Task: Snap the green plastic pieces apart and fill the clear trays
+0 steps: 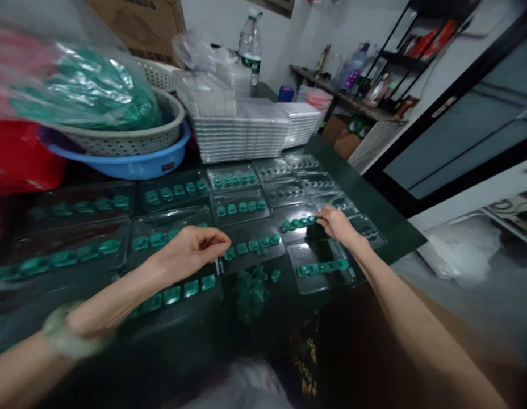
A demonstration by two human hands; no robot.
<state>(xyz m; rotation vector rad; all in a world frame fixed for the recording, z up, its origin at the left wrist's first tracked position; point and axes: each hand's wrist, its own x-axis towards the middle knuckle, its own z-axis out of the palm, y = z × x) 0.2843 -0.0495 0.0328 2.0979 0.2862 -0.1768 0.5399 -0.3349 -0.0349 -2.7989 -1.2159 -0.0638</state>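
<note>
My left hand (199, 247) has thumb and fingers pinched together at the left end of a clear plastic tray (246, 230). A green translucent piece (229, 254) lies right under its fingertips; what the pinch holds, if anything, is hidden. Farther right, my right hand (337, 225) is closed at the end of a row of green pieces (298, 222) in another clear tray (277, 213). Its fingertips touch a small green piece at the row's right end. Between the hands, nearer me, lies a loose pile of green pieces (251, 292) on the dark table.
More clear trays, several with green rows, cover the table (402, 233). Behind them stand stacked clear trays (244, 133), a water bottle (250, 48) and a blue basin (139, 162) under a basket (118, 142) holding a bag of green pieces (97, 91).
</note>
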